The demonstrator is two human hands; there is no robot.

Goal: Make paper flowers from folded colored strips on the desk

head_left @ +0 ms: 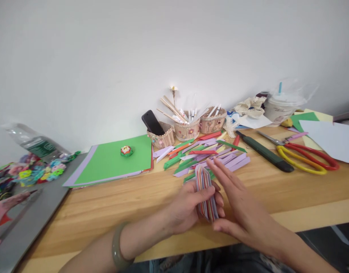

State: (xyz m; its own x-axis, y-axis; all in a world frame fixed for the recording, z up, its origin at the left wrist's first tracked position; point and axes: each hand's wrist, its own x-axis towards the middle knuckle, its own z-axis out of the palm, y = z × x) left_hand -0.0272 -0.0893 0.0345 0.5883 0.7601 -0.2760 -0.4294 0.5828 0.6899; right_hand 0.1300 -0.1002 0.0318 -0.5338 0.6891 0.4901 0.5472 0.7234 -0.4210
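Note:
A stack of folded paper strips (204, 189), striped red, white, purple and orange along its edges, stands tilted in my left hand (188, 208). The left thumb presses across its face and the fingers wrap behind it. My right hand (242, 208) is open beside the stack, fingers straight and held together, thumb spread toward the stack's lower end; I cannot tell whether it touches. Just beyond both hands lies a loose pile of folded paper strips (208, 151) in purple, green, red, orange and cream.
Scissors (302, 151) and a dark green cutter (265, 151) lie to the right. Green paper sheets (111, 161) carry a small paper flower (126, 151). Decorated holders (187, 131) stand at the wall, one with a phone (153, 122). A glue gun (9, 208) is far left.

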